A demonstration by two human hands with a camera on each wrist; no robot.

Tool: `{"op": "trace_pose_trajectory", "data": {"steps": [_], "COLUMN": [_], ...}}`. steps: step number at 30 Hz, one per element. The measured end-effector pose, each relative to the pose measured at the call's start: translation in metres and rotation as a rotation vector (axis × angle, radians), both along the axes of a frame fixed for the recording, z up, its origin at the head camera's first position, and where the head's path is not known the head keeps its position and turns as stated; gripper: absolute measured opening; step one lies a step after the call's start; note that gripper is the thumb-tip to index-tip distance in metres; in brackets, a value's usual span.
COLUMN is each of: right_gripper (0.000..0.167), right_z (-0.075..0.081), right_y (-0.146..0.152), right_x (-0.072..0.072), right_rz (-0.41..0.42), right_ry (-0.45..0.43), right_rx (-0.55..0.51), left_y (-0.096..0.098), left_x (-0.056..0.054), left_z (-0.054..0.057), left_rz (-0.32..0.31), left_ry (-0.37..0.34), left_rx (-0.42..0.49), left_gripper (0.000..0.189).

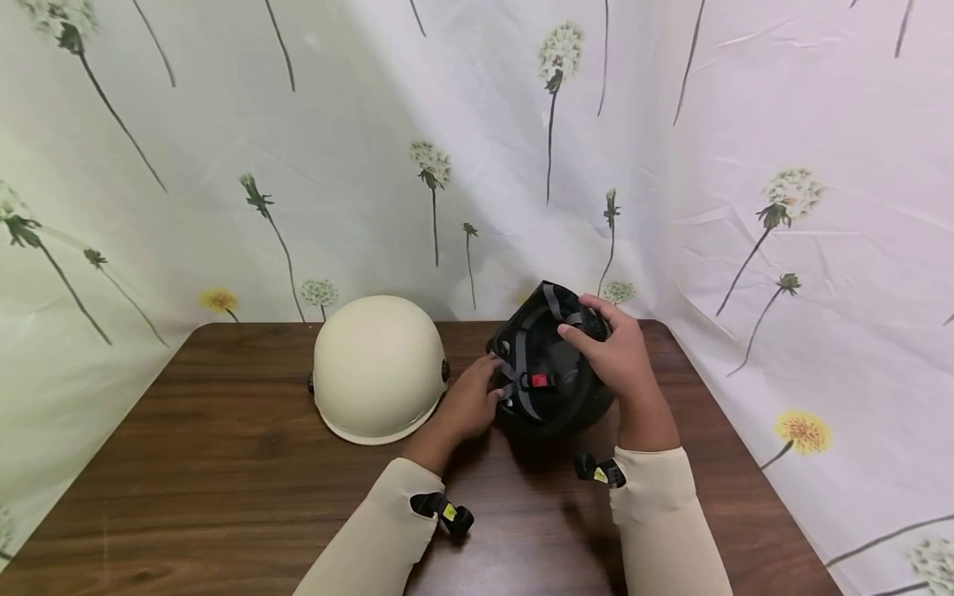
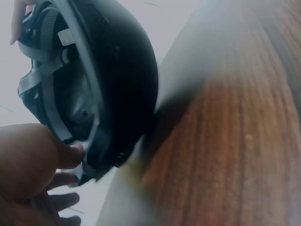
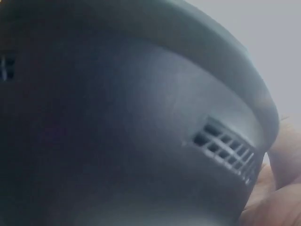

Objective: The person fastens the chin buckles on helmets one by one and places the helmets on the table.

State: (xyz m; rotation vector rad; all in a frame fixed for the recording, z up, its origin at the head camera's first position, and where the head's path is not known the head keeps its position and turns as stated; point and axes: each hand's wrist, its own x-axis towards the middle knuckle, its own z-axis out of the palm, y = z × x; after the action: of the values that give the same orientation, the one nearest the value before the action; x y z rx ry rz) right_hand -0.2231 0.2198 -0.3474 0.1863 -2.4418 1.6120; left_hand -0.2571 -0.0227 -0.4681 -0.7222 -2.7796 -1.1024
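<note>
A black helmet [image 1: 542,343] stands tilted on the table, its hollow side turned towards me. Inside it run grey straps [image 1: 521,354] with a red buckle [image 1: 540,380]. My left hand [image 1: 469,399] pinches the helmet's left rim between thumb and fingers, beside the strap ends. At the upper right, my right hand [image 1: 623,354] grips the opposite rim, thumb on the inner side. The left wrist view shows the dark outer shell [image 2: 124,70] close to the wood. A vent grille [image 3: 225,148] on the shell fills part of the right wrist view.
A cream helmet [image 1: 378,364] sits dome up just left of my left hand, with dark round fittings at its sides. The brown wooden table [image 1: 186,463] ends at a white curtain [image 1: 350,190] printed with dandelions, behind and to the right.
</note>
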Motion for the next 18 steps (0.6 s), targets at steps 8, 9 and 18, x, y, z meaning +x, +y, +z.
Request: {"op": "trace_pose_trajectory", "data": {"steps": [8,9,18], "right_gripper": [0.063,0.063,0.066], "right_z": [0.002,0.001,-0.006], "right_y": [-0.002,-0.002,-0.003], "right_x": [0.004,0.004,-0.003], "right_rz": [-0.010,-0.009,-0.021], "right_ry": [0.030,0.040,0.148], "right_rx": [0.081,0.090,0.188], "left_y": [-0.005,-0.003,0.029], "left_x": [0.003,0.004,-0.003], "left_z": [0.022,0.027,0.098], "left_rz": [0.046,0.053,0.049], "left_ry": [0.039,0.053,0.157], "left_rx": [0.166,0.189,0.125], "left_gripper": [0.057,0.058,0.076]}}
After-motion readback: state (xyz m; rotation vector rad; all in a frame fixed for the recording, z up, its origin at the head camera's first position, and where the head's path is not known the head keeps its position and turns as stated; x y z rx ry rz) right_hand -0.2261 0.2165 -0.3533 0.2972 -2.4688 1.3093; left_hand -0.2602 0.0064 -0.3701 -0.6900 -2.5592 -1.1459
